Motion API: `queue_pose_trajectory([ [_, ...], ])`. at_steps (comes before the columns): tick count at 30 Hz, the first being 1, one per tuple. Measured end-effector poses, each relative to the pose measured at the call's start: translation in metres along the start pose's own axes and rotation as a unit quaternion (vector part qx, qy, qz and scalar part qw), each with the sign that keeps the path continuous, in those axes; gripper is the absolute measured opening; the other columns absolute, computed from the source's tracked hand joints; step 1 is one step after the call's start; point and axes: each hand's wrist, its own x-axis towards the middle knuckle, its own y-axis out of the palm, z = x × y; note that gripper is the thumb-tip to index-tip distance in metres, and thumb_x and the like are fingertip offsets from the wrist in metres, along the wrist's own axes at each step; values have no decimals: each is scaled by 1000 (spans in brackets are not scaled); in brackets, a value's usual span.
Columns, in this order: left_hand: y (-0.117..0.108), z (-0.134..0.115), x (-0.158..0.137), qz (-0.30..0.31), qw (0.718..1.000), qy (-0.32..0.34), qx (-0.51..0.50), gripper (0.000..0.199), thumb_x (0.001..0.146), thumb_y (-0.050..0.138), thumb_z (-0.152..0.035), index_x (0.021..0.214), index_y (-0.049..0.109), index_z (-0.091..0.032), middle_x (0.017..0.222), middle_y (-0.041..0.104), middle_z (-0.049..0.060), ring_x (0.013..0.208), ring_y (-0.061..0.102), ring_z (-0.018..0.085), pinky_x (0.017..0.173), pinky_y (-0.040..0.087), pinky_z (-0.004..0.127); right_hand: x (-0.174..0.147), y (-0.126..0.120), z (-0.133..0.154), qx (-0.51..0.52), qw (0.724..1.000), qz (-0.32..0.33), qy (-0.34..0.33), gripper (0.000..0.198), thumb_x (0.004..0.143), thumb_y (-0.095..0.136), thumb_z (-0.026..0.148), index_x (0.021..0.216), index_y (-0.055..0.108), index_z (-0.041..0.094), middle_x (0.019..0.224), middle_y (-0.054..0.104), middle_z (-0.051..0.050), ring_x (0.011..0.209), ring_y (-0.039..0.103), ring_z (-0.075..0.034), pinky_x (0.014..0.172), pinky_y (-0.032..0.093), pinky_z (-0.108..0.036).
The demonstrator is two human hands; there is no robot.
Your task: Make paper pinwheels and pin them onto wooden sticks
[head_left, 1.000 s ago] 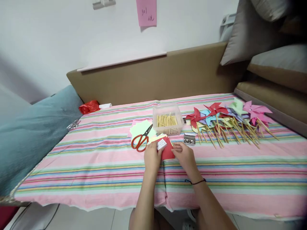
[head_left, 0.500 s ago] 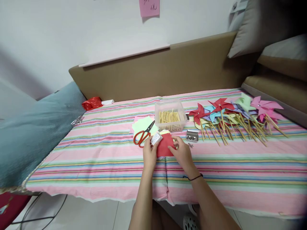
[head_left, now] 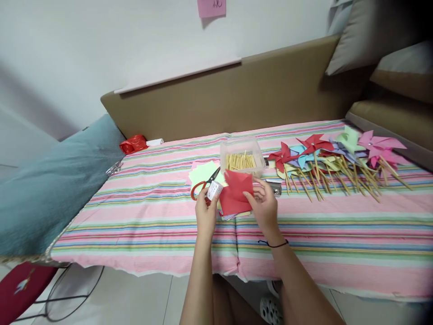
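My left hand pinches a small white box with printing on it. My right hand holds a square sheet of red paper between thumb and fingers, raised over a stack of coloured paper. Orange-handled scissors lie just beyond my left hand, on pale green paper sheets. Behind the red paper stands a clear plastic container with many short wooden sticks. A small open metallic-looking box is partly hidden by my right hand.
To the right lie many finished paper pinwheels on sticks. A striped cloth covers the surface. A red plastic bag and a white roll sit at the back left. A brown backrest runs behind.
My right hand has lifted the red sheet up from the stack and tilted it. My left hand, still with the white box, has shifted slightly left.
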Motion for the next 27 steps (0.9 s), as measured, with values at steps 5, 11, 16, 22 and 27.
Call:
queue_pose_trajectory([
  [5,12,-4,-4,107,977,75,170,30,82,59,-37,106,59,-18,104,65,10,95,58,23,83,44,36,8,-25,11,115,981,-152,34,55,66,76,27,114,53,17,86,67,-4,81,66,-17,78,53,-33],
  [11,30,-6,-4,195,905,121,358,28,81,60,-29,106,58,-15,103,65,12,98,56,27,86,42,39,14,-42,8,175,962,-203,57,59,61,80,27,113,54,17,91,69,-5,86,66,-17,85,50,-36],
  [16,33,-7,-2,194,892,112,393,30,82,58,-30,108,57,-15,107,64,12,100,56,28,87,42,39,9,-64,17,206,967,-114,100,42,67,74,32,104,61,19,102,70,-6,94,65,-18,85,50,-32],
  [22,34,-6,3,190,890,104,401,28,82,57,-29,106,58,-14,102,65,12,96,58,27,84,42,37,-4,-134,11,-7,959,81,270,39,62,75,32,96,61,21,85,73,-4,78,69,-22,69,52,-31],
  [27,33,-8,4,185,895,100,393,27,82,58,-28,105,59,-14,103,66,12,97,58,26,85,42,35,-2,-163,-17,-337,892,34,300,28,60,70,28,84,58,20,64,67,-2,64,66,-25,64,50,-35],
])
